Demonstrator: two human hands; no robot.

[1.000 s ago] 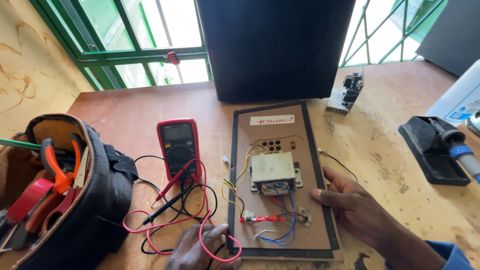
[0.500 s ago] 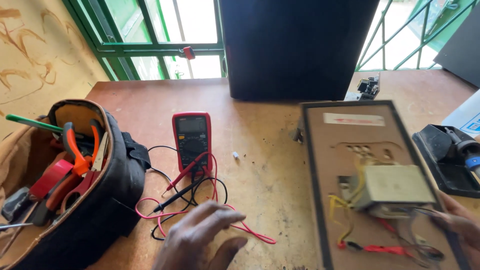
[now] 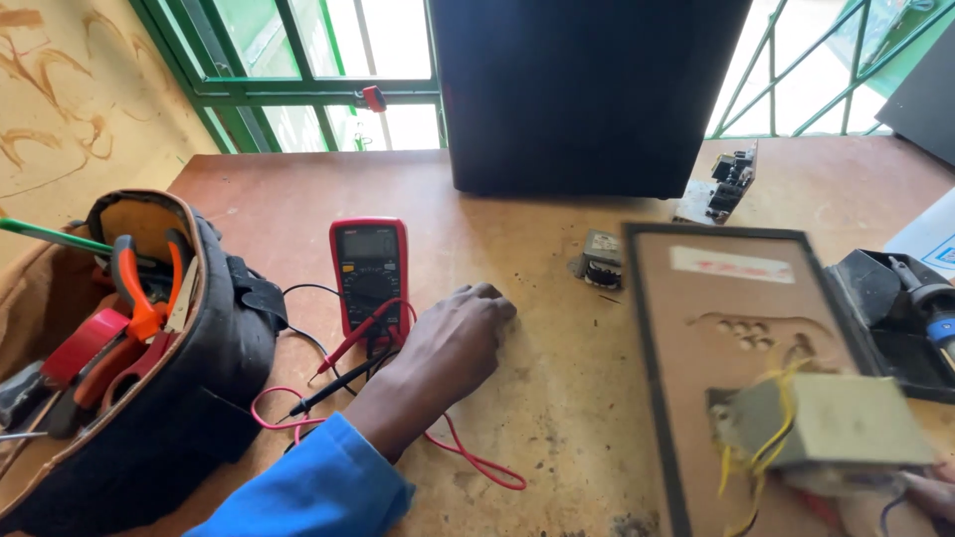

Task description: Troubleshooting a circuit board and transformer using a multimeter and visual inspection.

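My left hand (image 3: 448,350) lies on the wooden table (image 3: 557,398), fingers curled together with the tips pressed to the tabletop, just right of a red multimeter (image 3: 369,270). Nothing shows in it. Its wrist crosses the meter's red and black test leads (image 3: 343,370). A framed brown board (image 3: 741,328) with a blurred transformer (image 3: 831,423) and yellow wires lies at the right. Only a sliver of my right hand (image 3: 930,494) shows at the bottom right corner, by the transformer's wires; its grip is hidden.
A black tool bag (image 3: 214,368) with orange-handled pliers (image 3: 139,288) and red tape stands at the left. A large black box (image 3: 587,94) stands at the back. A small transformer (image 3: 600,261), a circuit board (image 3: 721,184) and a black soldering stand (image 3: 885,303) lie nearby.
The framed board has slid right, away from the multimeter. My left hand has moved from the leads at the near edge up to the table beside the meter.
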